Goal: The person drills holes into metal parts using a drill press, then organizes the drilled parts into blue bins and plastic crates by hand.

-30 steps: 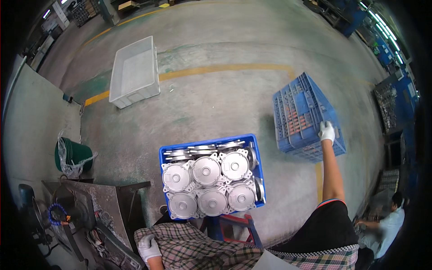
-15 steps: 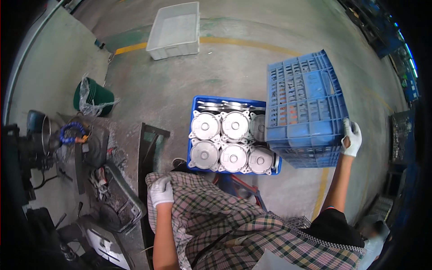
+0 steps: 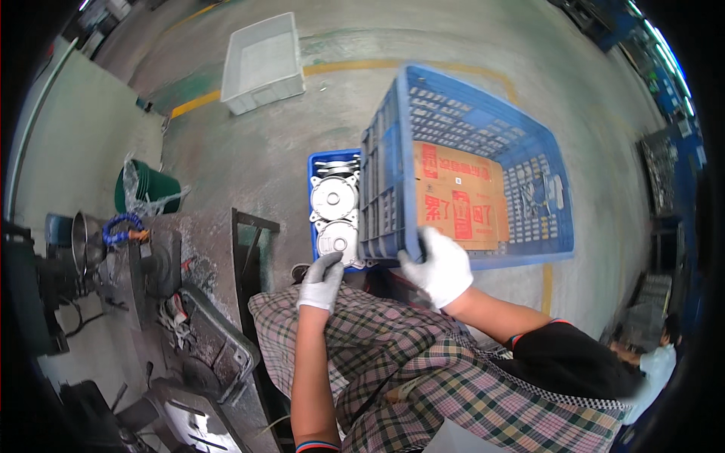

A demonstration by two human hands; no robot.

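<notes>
Head view: the right hand (image 3: pixel 442 266), in a white glove, clenches the near rim of a blue perforated crate (image 3: pixel 468 174) held tilted at about one o'clock, a flattened cardboard sheet (image 3: pixel 459 195) lying inside. The left hand (image 3: pixel 323 281), also gloved, hovers with fingers loosely curled at the crate's lower left corner, apparently not gripping. A second grip on that corner would probably steady the load and keep it level. Beneath, a blue tray (image 3: pixel 319 162) of round metal parts (image 3: pixel 333 198) is mostly covered by the crate, so their count cannot be made out. Small items at the crate's far end are unclear.
</notes>
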